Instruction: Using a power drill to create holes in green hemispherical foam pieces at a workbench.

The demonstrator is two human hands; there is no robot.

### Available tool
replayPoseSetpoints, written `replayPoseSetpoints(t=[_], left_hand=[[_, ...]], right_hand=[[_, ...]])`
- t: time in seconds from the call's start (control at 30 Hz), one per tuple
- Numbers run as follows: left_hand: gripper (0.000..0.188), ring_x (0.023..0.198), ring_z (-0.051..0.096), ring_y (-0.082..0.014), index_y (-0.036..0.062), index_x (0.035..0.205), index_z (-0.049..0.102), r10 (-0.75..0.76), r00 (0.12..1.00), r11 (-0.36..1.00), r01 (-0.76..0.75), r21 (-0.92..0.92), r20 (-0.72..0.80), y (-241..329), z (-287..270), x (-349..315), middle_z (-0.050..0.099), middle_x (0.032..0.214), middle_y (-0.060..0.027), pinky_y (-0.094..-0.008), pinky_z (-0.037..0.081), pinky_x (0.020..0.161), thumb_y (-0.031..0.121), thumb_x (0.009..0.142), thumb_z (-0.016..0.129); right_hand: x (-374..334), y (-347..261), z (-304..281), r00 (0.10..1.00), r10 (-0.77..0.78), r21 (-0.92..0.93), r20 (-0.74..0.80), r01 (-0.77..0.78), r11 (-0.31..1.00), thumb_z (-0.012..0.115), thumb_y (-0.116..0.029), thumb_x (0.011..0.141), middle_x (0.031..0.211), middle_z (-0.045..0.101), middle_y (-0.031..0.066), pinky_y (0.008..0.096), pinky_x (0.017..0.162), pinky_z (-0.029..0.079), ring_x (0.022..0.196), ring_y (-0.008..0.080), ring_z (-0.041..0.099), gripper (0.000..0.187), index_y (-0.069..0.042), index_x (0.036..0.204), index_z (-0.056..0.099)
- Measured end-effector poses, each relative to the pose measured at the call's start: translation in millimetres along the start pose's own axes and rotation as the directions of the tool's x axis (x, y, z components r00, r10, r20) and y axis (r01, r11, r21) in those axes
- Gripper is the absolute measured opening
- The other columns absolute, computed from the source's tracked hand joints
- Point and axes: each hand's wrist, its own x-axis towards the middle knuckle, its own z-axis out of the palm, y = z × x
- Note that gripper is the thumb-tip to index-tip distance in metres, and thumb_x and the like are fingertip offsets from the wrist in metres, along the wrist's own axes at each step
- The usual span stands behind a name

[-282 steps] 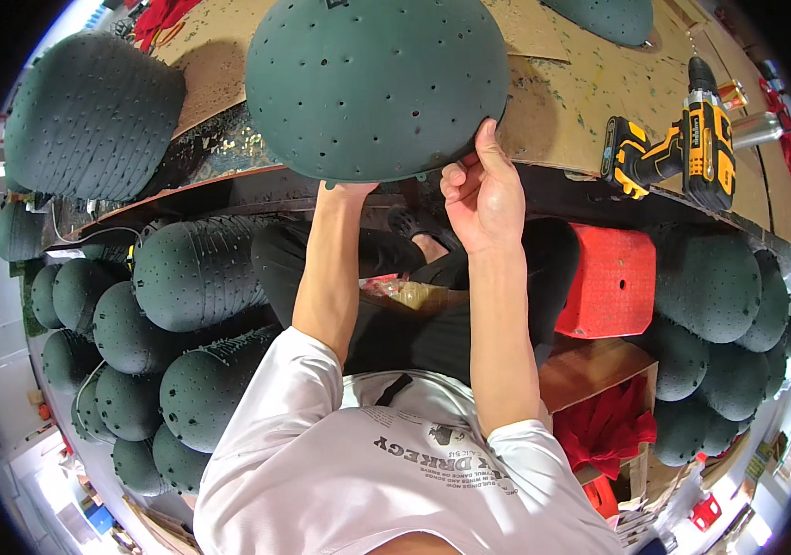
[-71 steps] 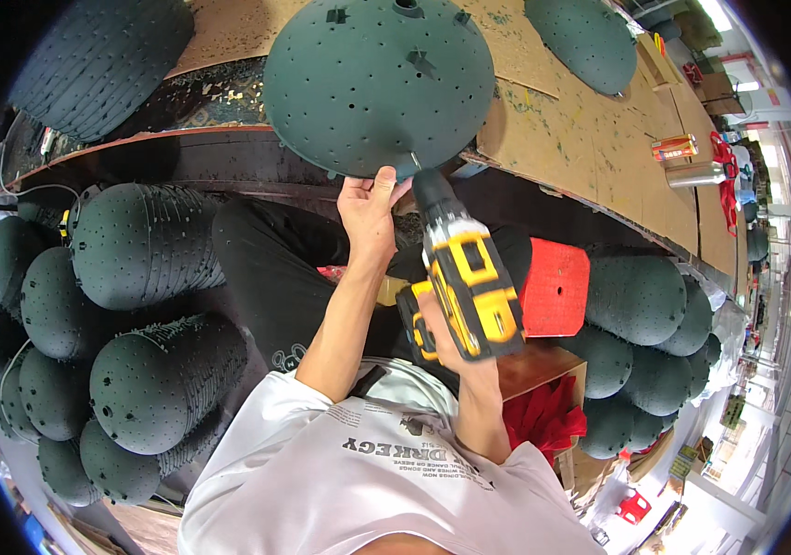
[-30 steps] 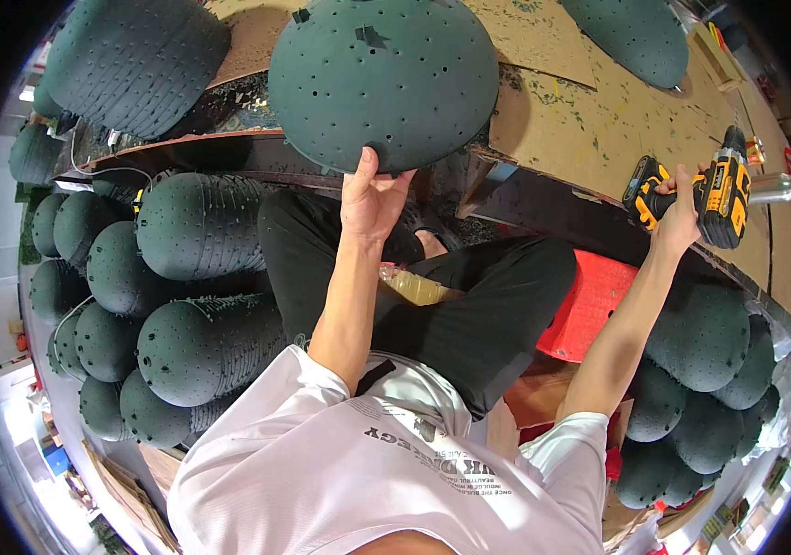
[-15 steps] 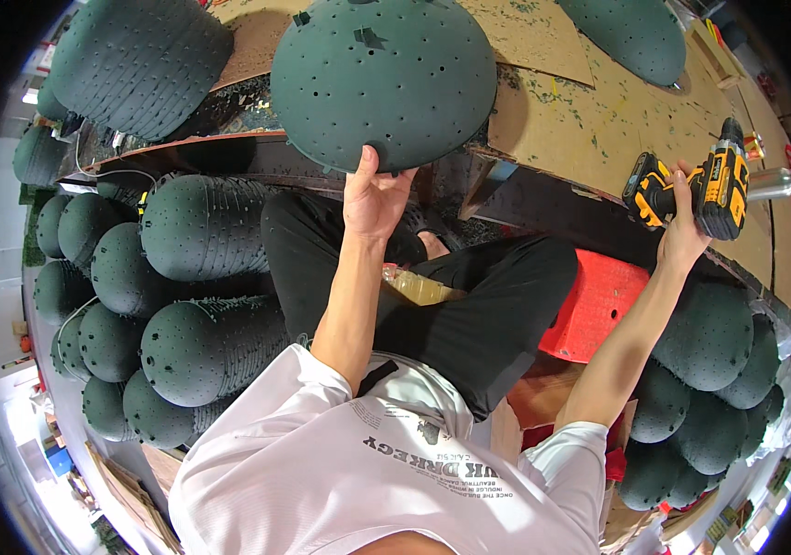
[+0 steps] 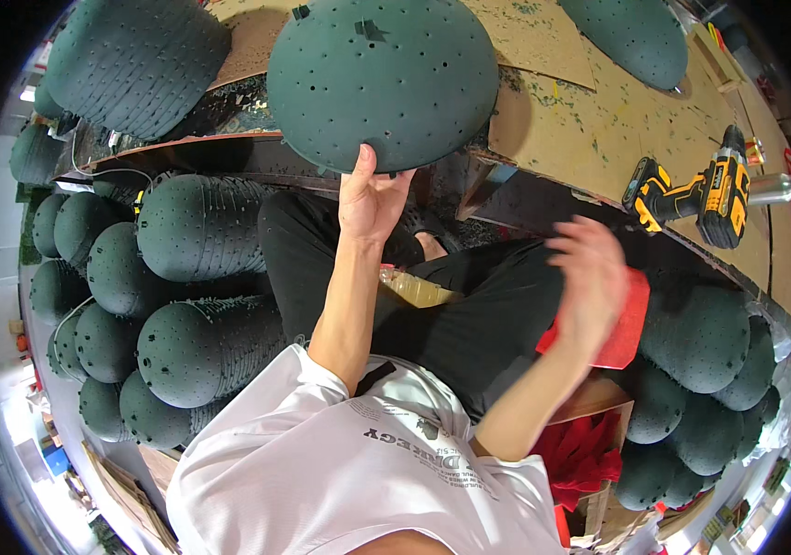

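Note:
A dark green perforated dome [image 5: 382, 79] rests on the cardboard-covered workbench [image 5: 553, 120]. My left hand [image 5: 372, 199] grips its near rim from below. My right hand [image 5: 585, 277] is in the air below the bench edge, blurred, fingers apart and holding nothing. A yellow and black cordless drill [image 5: 696, 190] lies on the bench at the right, apart from my right hand.
Stacks of the same green domes [image 5: 183, 287] fill the left side, more [image 5: 701, 370] sit at the right. Another stack [image 5: 132, 55] and a single dome [image 5: 631, 37] lie on the bench. A red crate [image 5: 622, 319] stands under the bench by my legs.
My right hand has let go of the drill, which now lies on the bench, and has moved down and left. My left hand still holds the dome's rim.

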Motion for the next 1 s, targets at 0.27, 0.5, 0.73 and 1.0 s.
replayPoseSetpoints(t=[0.27,0.5,0.73,1.0], left_hand=[[0.067,0.139,0.039,-0.0279,0.0123,0.146,0.04,-0.052,0.986,0.999,0.053,-0.004,0.157,25.5,1.2,5.4,0.045,0.148,-0.0057,-0.0513,0.027,0.117,0.032,0.089,0.071],[0.057,0.134,0.043,-0.0255,0.0119,0.14,0.049,-0.103,0.921,0.993,0.115,-0.008,0.376,27.7,-33.9,17.5,0.05,0.144,-0.0047,-0.0489,0.032,0.113,0.032,0.09,0.066],[0.046,0.117,0.057,-0.0261,0.0089,0.13,0.056,-0.219,0.888,0.965,0.258,-0.043,0.404,22.1,-67.8,85.6,0.06,0.129,-0.0083,-0.0428,0.047,0.099,0.038,0.095,0.06],[0.036,0.106,0.061,-0.0246,0.009,0.125,0.059,-0.013,0.983,0.951,-0.044,0.307,0.183,36.3,-86.3,109.8,0.063,0.122,-0.007,-0.0392,0.052,0.092,0.031,0.097,0.058]], right_hand=[[34.4,26.9,166.1,0.824,0.413,0.584,0.389,-0.567,0.581,0.062,-0.03,0.1,0.089,0.064,0.0073,0.0266,0.055,0.04,0.063,0.0151,0.056,0.028,-0.002,0.105,0.061],[36.9,10.5,186.0,0.88,0.35,0.653,0.32,-0.472,0.592,0.067,-0.03,0.097,0.077,0.058,0.0014,0.0268,0.052,0.034,0.053,0.0118,0.046,0.025,-0.007,0.092,0.059],[36.1,8.6,181.7,0.891,0.366,0.666,0.27,-0.447,0.597,0.069,-0.03,0.095,0.076,0.057,0.0015,0.0275,0.05,0.033,0.05,0.0122,0.044,0.028,-0.007,0.087,0.054],[35.0,11.4,180.7,0.886,0.39,0.676,0.251,-0.448,0.585,0.07,-0.03,0.094,0.074,0.055,0.0021,0.029,0.048,0.034,0.048,0.0141,0.047,0.032,-0.006,0.087,0.05]])
